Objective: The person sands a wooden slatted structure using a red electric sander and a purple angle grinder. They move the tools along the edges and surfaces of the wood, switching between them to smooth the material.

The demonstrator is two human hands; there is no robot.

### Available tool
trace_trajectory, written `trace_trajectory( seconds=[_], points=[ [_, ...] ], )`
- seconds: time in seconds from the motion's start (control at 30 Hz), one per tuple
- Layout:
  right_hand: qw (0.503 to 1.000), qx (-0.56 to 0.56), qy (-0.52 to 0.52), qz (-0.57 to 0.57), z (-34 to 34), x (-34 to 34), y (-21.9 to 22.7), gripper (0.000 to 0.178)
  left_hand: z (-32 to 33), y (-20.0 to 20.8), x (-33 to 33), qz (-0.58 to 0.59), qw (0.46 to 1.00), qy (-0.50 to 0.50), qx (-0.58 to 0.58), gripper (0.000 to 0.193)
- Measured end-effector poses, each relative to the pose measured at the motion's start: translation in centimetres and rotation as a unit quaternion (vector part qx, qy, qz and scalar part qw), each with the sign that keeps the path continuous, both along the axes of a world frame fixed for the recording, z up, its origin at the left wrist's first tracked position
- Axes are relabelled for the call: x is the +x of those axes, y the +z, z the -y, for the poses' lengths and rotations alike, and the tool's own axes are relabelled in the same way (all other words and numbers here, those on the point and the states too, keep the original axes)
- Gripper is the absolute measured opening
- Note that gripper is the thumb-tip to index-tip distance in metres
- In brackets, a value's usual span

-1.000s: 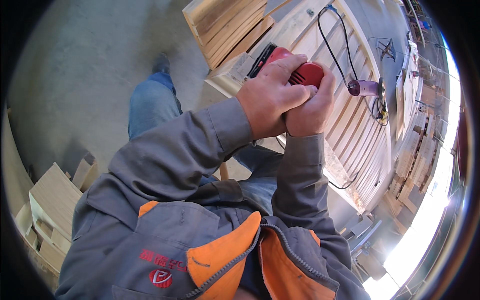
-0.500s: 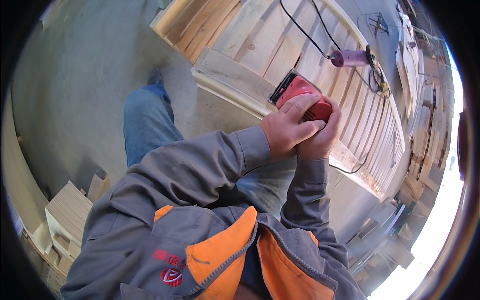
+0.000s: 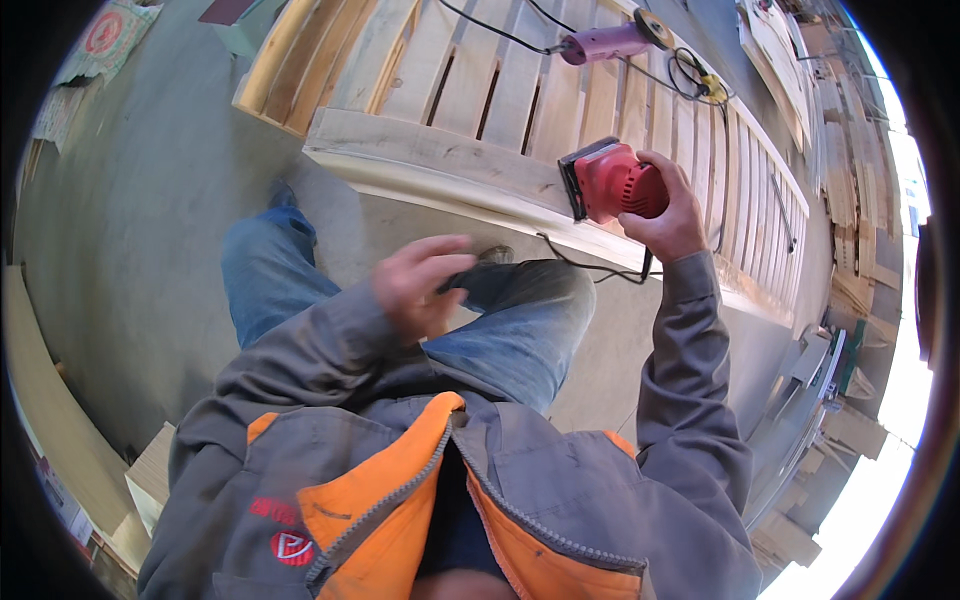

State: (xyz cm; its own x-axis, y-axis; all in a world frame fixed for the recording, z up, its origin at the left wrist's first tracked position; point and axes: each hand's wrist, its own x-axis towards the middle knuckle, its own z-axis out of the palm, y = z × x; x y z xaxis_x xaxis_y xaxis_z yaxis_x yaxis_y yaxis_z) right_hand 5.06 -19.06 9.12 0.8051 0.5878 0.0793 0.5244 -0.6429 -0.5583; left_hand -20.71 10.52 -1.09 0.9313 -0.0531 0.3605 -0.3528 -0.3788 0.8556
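My right hand (image 3: 670, 207) is wrapped round the body of a red electric sander (image 3: 610, 183). The sander is tipped so that its dark flat pad faces left, above the near edge board of a slatted wooden frame (image 3: 430, 142). Whether the pad touches the wood I cannot tell. My left hand (image 3: 422, 285) hangs in front of my lap, slightly blurred, its fingers apart and nothing in them. It is well away from both sander and frame. A black cord (image 3: 600, 270) hangs below the sander by the frame's near side.
A purple angle grinder (image 3: 605, 43) lies on the slats, with black cords and a yellow connector (image 3: 714, 88) beside it. Stacked timber (image 3: 850, 190) stands far right. A printed sack (image 3: 105, 40) lies at the far left. My legs are close to the frame's near side.
My left hand has let go of the sander and moved left and down. My right hand still holds the sander, now tipped further over. The view has shifted, showing more floor.
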Motion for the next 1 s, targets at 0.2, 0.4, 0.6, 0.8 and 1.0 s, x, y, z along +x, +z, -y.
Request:
trace_trajectory(
  seconds=[0.2,0.4,0.6,0.8,1.0],
  points=[
    [0.995,-0.047,0.089,-0.02,1.7,2.1,0.8,0.072,-4.9,-0.9,-8.5,-0.128,0.983,0.121,0.047,0.046],
    [0.986,-0.077,0.145,0.01,1.5,4.3,0.3,0.074,-5.1,-1.2,-9.4,-0.16,0.972,0.17,0.039,0.035],
    [0.982,-0.045,0.167,-0.08,0.7,4.2,-0.8,0.075,-5.4,-3.3,-10.2,-0.172,0.971,0.16,0.043,0.033],
    [0.98,-0.132,0.149,0.015,1.2,2.5,-1.6,0.072,-6.2,-4.9,-10.3,-0.2,0.964,0.173,0.028,0.031],
    [0.972,-0.189,0.116,0.073,1.1,3.0,-2.5,0.078,-6.4,-6.3,-10.7,-0.207,0.963,0.169,0.027,0.028]
  ],
)
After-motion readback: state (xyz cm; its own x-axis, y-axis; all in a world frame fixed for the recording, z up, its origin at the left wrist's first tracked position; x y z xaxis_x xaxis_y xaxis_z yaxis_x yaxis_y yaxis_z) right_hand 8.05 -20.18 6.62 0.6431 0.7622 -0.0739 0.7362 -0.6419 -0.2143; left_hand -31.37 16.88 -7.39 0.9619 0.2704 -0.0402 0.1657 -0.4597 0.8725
